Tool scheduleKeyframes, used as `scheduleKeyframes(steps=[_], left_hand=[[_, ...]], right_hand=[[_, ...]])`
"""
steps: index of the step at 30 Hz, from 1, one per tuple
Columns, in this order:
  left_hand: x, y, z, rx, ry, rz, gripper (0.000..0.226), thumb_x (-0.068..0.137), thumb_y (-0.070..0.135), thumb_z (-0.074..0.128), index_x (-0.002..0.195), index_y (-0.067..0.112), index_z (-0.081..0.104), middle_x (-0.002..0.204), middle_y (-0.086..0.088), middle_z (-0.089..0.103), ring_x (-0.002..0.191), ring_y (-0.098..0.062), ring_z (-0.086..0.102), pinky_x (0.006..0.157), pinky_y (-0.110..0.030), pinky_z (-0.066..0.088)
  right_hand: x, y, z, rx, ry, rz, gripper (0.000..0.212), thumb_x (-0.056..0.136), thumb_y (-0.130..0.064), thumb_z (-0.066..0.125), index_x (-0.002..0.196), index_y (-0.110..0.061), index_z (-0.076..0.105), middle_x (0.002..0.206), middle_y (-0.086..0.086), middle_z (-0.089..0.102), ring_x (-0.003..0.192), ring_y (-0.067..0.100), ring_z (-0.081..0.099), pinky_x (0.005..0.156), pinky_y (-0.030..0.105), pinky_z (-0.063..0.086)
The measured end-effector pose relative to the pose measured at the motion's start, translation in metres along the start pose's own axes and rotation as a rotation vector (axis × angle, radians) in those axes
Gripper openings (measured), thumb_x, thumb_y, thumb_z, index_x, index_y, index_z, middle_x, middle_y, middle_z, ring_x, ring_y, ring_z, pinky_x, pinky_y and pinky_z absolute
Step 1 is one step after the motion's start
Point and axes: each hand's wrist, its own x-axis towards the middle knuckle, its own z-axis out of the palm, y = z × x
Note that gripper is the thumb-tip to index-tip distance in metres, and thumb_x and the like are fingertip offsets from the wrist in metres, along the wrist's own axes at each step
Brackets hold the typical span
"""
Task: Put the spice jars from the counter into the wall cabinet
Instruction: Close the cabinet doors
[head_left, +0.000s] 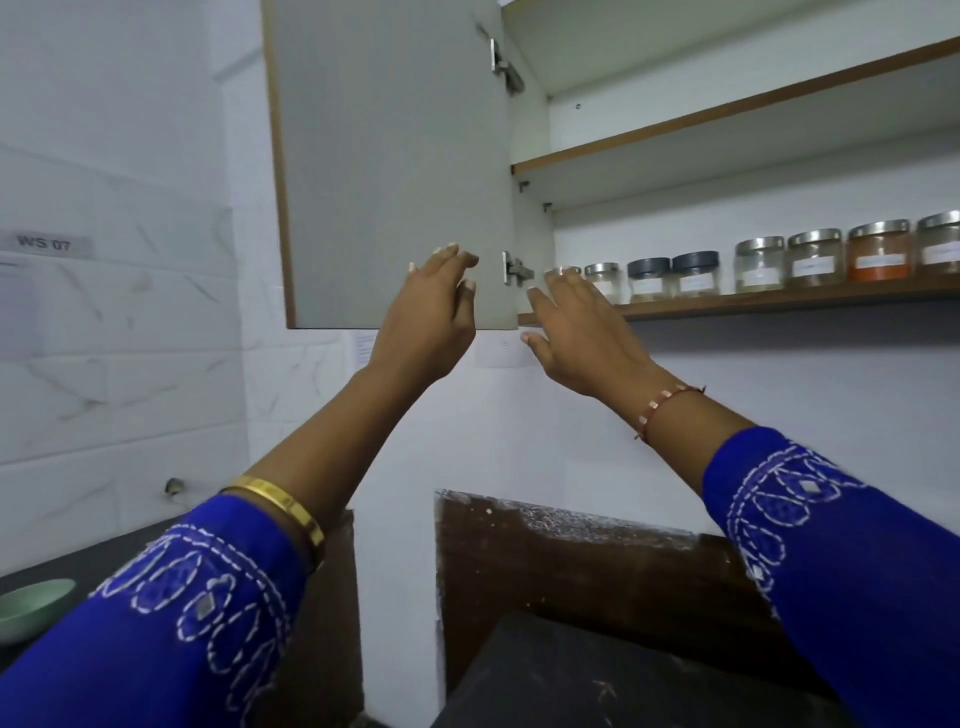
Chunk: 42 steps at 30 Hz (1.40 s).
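Observation:
The wall cabinet stands open, its grey door (389, 156) swung out to the left. Several spice jars (761, 265) with steel or dark lids stand in a row on the lower shelf (779, 300), one holding orange powder (879, 250). My left hand (431, 322) is raised in front of the door's lower right corner, fingers apart, holding nothing. My right hand (576, 332) reaches up at the shelf's left end, just before the leftmost jar (566, 271), fingers spread and empty. The leftmost jar is partly hidden behind my fingers.
An upper shelf (727, 111) is bare. A green bowl (31, 608) sits on the dark counter (597, 675) at lower left. A brown wooden panel (571, 561) stands below the cabinet. White tiled wall to the left carries a label "WS 07" (44, 243).

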Motion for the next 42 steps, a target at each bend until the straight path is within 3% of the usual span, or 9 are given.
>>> scheduleKeyframes(steps=[10,15,20,23,28,31,32,36,42], left_hand=[[0.032,-0.088,-0.068,0.012,0.328,0.063,0.037,0.095,0.009,0.036,0.13,0.008,0.048,0.145,-0.008,0.042,0.14,-0.018,0.031,0.118,-0.038,0.021],[0.053,-0.123,-0.085,-0.148,0.487,-0.084,0.039,0.095,0.012,0.038,0.134,0.008,0.043,0.14,-0.005,0.047,0.132,-0.015,0.04,0.1,-0.013,0.027],[0.086,-0.146,-0.087,-0.306,0.393,-0.204,0.055,0.094,0.03,0.047,0.143,0.011,0.029,0.15,-0.005,0.035,0.138,-0.018,0.033,0.11,-0.029,0.028],[0.1,-0.156,-0.083,-0.445,0.269,-0.267,0.065,0.089,0.038,0.055,0.143,0.012,0.028,0.148,-0.009,0.037,0.134,-0.023,0.039,0.11,-0.037,0.036],[0.102,-0.159,-0.063,-0.727,0.179,-0.293,0.036,0.091,0.022,0.054,0.125,0.008,0.05,0.118,-0.006,0.061,0.107,-0.024,0.061,0.087,-0.029,0.051],[0.1,-0.154,-0.061,-0.817,0.172,-0.278,0.034,0.091,0.015,0.053,0.125,0.01,0.049,0.109,-0.002,0.06,0.095,-0.019,0.061,0.078,-0.023,0.052],[0.099,-0.151,-0.061,-0.832,0.154,-0.271,0.032,0.091,0.013,0.053,0.123,0.012,0.049,0.105,0.0,0.061,0.092,-0.018,0.061,0.078,-0.023,0.052],[0.094,-0.134,-0.06,-0.816,0.144,-0.258,0.035,0.09,0.01,0.053,0.124,0.012,0.046,0.109,-0.002,0.059,0.098,-0.022,0.06,0.088,-0.031,0.052],[0.088,-0.091,-0.049,-0.763,0.168,-0.217,0.04,0.09,0.008,0.051,0.129,0.011,0.043,0.117,-0.003,0.056,0.103,-0.021,0.057,0.089,-0.03,0.05]], right_hand=[[0.079,-0.121,0.022,0.155,0.086,-0.051,0.067,0.095,-0.045,0.04,0.146,-0.005,0.022,0.154,0.019,0.021,0.145,0.033,0.014,0.119,0.039,0.012],[0.104,-0.164,0.034,0.148,0.114,-0.061,0.093,0.085,-0.064,0.042,0.149,-0.006,0.008,0.155,0.021,0.013,0.145,0.037,0.011,0.118,0.041,0.015],[0.121,-0.192,0.042,0.188,0.09,0.029,0.114,0.074,-0.072,0.049,0.149,-0.007,-0.007,0.157,0.021,0.003,0.143,0.041,0.011,0.114,0.045,0.024],[0.123,-0.201,0.046,0.237,0.11,0.04,0.108,0.081,-0.061,0.052,0.148,-0.004,-0.01,0.156,0.022,0.004,0.142,0.041,0.017,0.111,0.044,0.031],[0.116,-0.21,0.052,0.318,0.172,0.022,0.096,0.087,-0.041,0.055,0.146,0.005,-0.005,0.154,0.03,0.009,0.142,0.041,0.019,0.114,0.043,0.027],[0.114,-0.208,0.056,0.291,0.3,0.048,0.096,0.079,-0.04,0.066,0.143,0.011,0.016,0.146,0.034,0.029,0.133,0.045,0.036,0.106,0.046,0.038],[0.113,-0.206,0.057,0.284,0.341,0.055,0.096,0.077,-0.04,0.068,0.142,0.011,0.02,0.144,0.034,0.033,0.131,0.046,0.04,0.104,0.047,0.04],[0.105,-0.198,0.059,0.428,0.28,0.049,0.092,0.087,-0.037,0.057,0.148,0.0,-0.001,0.154,0.027,0.011,0.142,0.04,0.021,0.115,0.042,0.026],[0.085,-0.172,0.05,0.504,0.374,0.084,0.087,0.085,-0.03,0.061,0.148,0.0,0.01,0.152,0.026,0.022,0.138,0.039,0.033,0.106,0.04,0.04]])
